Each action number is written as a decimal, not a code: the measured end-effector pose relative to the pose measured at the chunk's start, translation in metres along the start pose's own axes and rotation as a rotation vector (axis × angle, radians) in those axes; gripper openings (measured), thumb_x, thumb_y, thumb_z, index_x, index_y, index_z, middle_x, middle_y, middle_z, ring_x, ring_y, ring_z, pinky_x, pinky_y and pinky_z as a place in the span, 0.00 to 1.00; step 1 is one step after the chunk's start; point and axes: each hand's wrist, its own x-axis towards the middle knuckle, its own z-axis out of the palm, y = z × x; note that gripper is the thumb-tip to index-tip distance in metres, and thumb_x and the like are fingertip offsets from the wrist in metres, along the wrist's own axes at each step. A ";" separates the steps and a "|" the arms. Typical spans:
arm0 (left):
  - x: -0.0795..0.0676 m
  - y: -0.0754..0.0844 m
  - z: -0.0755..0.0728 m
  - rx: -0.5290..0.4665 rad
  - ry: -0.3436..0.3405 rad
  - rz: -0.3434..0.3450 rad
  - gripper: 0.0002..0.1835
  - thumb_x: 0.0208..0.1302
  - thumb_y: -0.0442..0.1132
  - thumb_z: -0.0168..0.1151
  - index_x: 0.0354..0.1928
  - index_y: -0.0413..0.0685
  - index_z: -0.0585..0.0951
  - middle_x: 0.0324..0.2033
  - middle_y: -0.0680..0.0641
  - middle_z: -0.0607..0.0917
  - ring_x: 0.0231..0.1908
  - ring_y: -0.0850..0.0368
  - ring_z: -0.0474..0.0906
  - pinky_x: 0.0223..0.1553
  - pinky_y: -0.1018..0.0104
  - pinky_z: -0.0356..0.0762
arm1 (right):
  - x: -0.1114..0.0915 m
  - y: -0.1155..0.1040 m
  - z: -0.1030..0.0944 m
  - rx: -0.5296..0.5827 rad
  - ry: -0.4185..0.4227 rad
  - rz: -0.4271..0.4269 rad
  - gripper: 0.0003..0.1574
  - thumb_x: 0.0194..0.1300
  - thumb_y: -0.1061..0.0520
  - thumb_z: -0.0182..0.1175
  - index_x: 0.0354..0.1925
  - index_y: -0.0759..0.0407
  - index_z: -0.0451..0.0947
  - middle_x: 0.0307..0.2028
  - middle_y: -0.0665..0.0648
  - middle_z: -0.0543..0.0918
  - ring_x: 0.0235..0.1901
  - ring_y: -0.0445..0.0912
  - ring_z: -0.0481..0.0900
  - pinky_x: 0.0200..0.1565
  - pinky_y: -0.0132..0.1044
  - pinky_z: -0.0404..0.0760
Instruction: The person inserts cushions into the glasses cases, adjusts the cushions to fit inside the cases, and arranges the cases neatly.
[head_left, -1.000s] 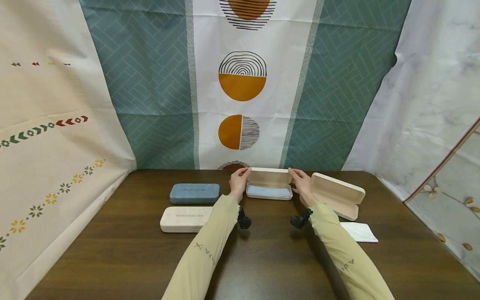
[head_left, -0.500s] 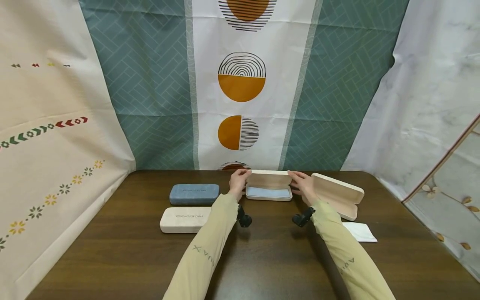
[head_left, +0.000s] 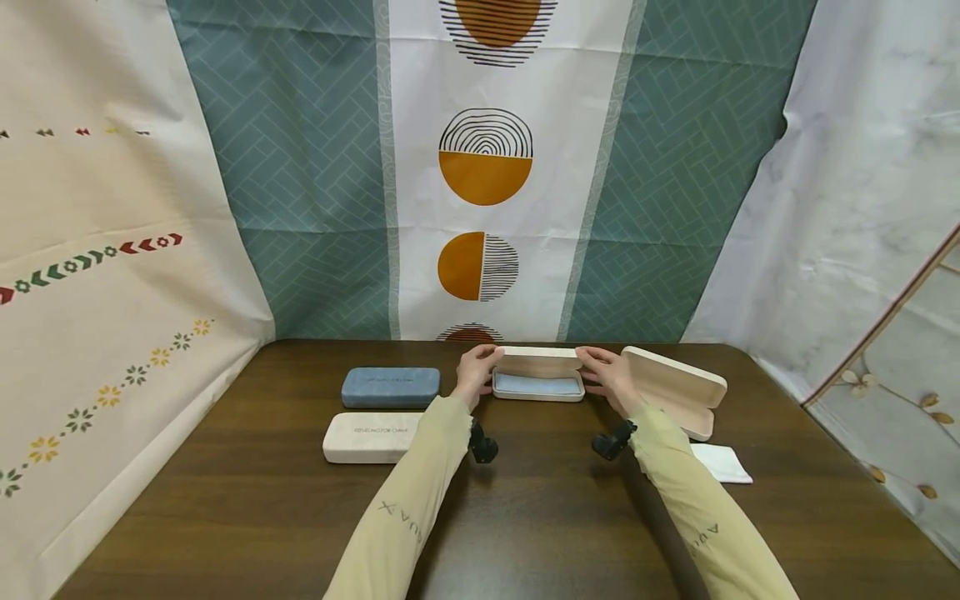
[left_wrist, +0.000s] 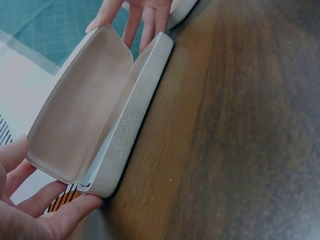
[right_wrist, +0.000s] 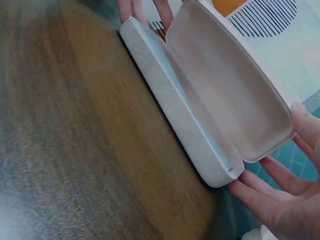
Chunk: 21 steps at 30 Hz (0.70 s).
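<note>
A cream glasses case (head_left: 538,397) stands part-way open on the table in front of me. Its lid (left_wrist: 82,100) leans up at the back, and a light blue cloth (head_left: 537,385) lies inside the base. My left hand (head_left: 475,372) grips the left end, thumb at the lid's edge and a fingertip against the base in the left wrist view. At the other end, my right hand (head_left: 610,379) holds the case in the same way, its thumb on the lid's corner and its lower fingers touching the base in the right wrist view.
To the left lie a closed blue glasses case (head_left: 391,387) and, nearer, a closed white one (head_left: 371,438), partly behind my left sleeve. Right of my right hand another cream case (head_left: 675,392) stands open, with a folded white cloth (head_left: 723,463) nearer me. Patterned curtains (head_left: 322,167) hang behind.
The lid of the middle case has tipped down and forward, with both hands still at its ends. The base has stayed in place.
</note>
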 end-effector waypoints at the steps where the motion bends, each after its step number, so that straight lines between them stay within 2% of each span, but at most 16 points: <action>1: -0.001 0.000 0.000 0.002 0.000 0.001 0.22 0.61 0.47 0.59 0.55 0.46 0.74 0.51 0.42 0.73 0.48 0.38 0.70 0.39 0.48 0.73 | -0.001 0.000 0.000 -0.007 -0.006 -0.005 0.34 0.65 0.50 0.55 0.62 0.67 0.61 0.58 0.68 0.63 0.54 0.63 0.65 0.49 0.54 0.67; 10: -0.004 -0.006 0.001 0.048 0.016 0.061 0.21 0.62 0.45 0.59 0.54 0.44 0.75 0.48 0.43 0.74 0.44 0.41 0.72 0.35 0.50 0.75 | -0.005 0.004 -0.001 -0.054 -0.030 -0.027 0.34 0.65 0.50 0.54 0.62 0.69 0.60 0.58 0.70 0.63 0.54 0.64 0.64 0.48 0.53 0.69; 15: -0.005 -0.010 0.001 0.043 0.012 0.104 0.19 0.62 0.44 0.59 0.52 0.42 0.75 0.48 0.42 0.74 0.46 0.40 0.71 0.36 0.51 0.75 | -0.005 0.005 -0.001 -0.059 -0.032 -0.044 0.31 0.66 0.52 0.54 0.60 0.70 0.62 0.56 0.71 0.65 0.52 0.64 0.66 0.46 0.51 0.71; 21: -0.005 -0.011 -0.001 0.017 -0.006 0.100 0.20 0.61 0.44 0.59 0.52 0.41 0.75 0.48 0.42 0.74 0.48 0.39 0.71 0.37 0.50 0.75 | -0.005 0.005 -0.001 -0.072 -0.033 -0.067 0.30 0.66 0.53 0.54 0.58 0.72 0.64 0.53 0.71 0.68 0.52 0.65 0.67 0.44 0.51 0.73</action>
